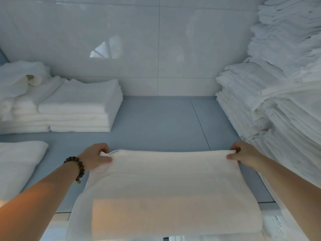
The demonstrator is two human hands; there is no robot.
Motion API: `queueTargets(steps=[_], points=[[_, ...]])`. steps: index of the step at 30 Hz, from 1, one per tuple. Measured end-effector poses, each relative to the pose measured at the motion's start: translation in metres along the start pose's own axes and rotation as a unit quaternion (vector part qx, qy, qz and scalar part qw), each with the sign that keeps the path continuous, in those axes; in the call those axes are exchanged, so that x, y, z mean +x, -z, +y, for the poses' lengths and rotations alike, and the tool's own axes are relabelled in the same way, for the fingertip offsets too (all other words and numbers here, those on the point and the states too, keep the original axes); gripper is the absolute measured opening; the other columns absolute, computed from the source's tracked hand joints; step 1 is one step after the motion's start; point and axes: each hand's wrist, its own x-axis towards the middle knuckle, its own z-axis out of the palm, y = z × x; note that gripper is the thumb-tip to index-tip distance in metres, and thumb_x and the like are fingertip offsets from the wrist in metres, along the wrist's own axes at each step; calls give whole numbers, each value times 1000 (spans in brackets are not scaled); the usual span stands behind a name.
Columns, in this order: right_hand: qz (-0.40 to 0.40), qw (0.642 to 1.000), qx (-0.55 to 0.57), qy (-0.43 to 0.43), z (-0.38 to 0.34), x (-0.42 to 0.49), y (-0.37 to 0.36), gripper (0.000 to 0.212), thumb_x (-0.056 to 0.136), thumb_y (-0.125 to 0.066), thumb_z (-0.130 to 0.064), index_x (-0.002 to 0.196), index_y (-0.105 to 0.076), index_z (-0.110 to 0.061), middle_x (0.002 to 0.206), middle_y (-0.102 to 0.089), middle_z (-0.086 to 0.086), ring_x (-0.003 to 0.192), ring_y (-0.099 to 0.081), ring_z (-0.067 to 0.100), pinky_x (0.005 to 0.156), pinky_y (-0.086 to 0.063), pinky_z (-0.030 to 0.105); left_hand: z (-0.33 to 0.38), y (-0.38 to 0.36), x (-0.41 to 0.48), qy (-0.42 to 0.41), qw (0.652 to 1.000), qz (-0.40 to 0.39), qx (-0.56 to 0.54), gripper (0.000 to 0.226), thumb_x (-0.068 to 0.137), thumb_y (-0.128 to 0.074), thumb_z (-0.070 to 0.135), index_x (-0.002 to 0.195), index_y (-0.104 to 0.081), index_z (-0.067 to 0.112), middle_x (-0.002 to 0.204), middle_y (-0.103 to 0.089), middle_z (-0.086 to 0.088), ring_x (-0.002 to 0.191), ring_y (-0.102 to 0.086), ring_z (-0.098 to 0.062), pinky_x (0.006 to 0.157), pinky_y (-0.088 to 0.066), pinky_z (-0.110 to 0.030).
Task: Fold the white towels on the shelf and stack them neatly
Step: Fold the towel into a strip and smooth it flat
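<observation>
Pinching one white towel (165, 188) by its two far corners: left hand (97, 156) on the left corner, right hand (243, 154) on the right, thumb and fingers closed on the edge. Lying flat on the blue-grey shelf (165, 122) between both hands, draped over the near edge. One beaded bracelet (77, 166) on the left wrist. Beyond the left hand, two folded stacks (81, 108) side by side, one crumpled towel (19, 79) on top; left of that hand, one folded towel (19, 164). Right of the right hand, one tall pile (278, 101).
</observation>
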Motion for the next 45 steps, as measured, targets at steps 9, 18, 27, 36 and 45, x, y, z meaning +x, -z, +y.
queueTargets(steps=[9,18,27,36,45], points=[[93,982,122,111,-59,-73,23,22,70,-75,2,76,-63,-15,68,-57,-2,61,-51,3,55,-37,8,108,5,-15,-148,986,38,-60,61,77,-76,23,129,-45,24,132,-44,4,122,-42,-14,106,-31,-27],[112,953,174,221,-121,-180,29,26,68,-77,1,87,-66,-14,76,-63,-3,67,-56,-1,66,-41,8,272,-16,-98,-313,938,-108,-100,74,75,-78,20,138,-38,21,136,-50,2,124,-46,-9,105,-36,-27],[139,931,205,269,-147,-262,52,42,76,-77,-21,112,-56,-23,107,-61,-10,94,-58,1,79,-45,20,301,53,-179,-316,941,25,-119,23,77,-74,15,67,-54,14,63,-49,5,60,-44,-11,53,-30,-20],[99,959,138,228,-134,-330,85,21,79,-73,-13,96,-61,-14,86,-63,-2,77,-57,11,64,-39,13,279,140,-252,-296,917,169,-206,12,84,-66,9,86,-55,4,72,-52,0,64,-46,-11,49,-34,-10],[158,915,156,338,-165,-356,128,25,75,-73,0,79,-54,-16,62,-44,-7,52,-33,4,52,-26,18,225,170,-296,-305,924,216,-87,29,86,-66,13,102,-50,30,85,-58,1,69,-55,-16,62,-43,-23]])
